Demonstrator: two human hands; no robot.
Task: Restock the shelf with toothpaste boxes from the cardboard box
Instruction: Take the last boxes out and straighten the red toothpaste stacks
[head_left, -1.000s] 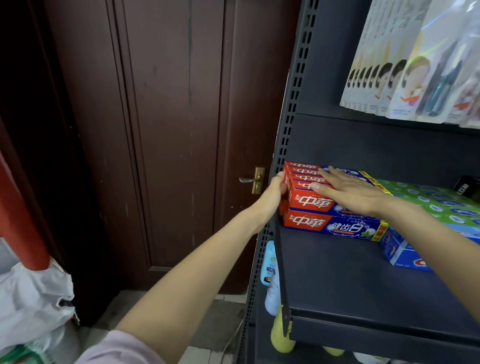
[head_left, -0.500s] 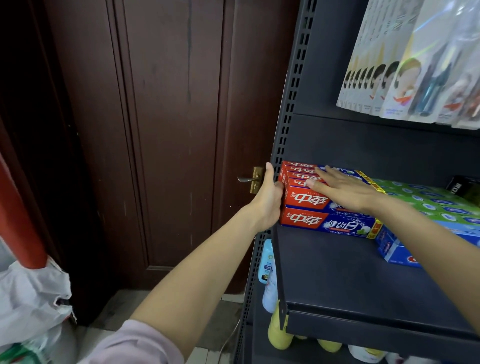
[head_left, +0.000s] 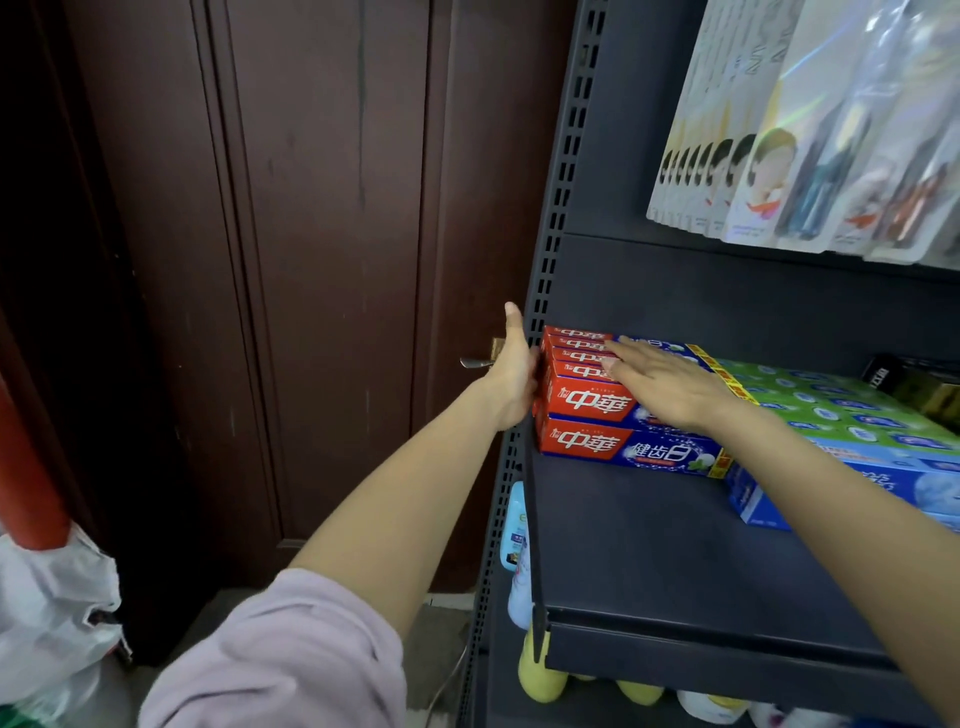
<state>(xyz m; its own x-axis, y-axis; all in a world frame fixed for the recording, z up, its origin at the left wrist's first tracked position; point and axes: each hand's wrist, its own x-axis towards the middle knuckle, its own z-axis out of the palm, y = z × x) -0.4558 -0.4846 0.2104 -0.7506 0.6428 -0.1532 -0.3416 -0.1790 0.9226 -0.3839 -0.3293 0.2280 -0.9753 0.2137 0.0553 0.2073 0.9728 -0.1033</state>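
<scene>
1. We see the stack of red-and-blue cardboard toothpaste boxes (head_left: 613, 415) at the back left corner of the dark metal shelf (head_left: 675, 561), two layers high.
2. Our left hand (head_left: 514, 374) presses flat against the stack's left end, at 9 o'clock from it; the thumb points up, and we cannot tell how the fingers lie behind the boxes.
3. Our right hand (head_left: 665, 384) rests palm-down on top, fingers straight and spread, gripping nothing.
4. At 3 o'clock from the stack lie green toothpaste boxes (head_left: 831, 405), with light blue boxes (head_left: 883, 488) in front of them.
5. At 1 o'clock, white carded packets (head_left: 779, 156) hang above.
6. At 9 o'clock stands a dark brown wooden door (head_left: 311, 260) with a metal handle (head_left: 475, 362).
</scene>
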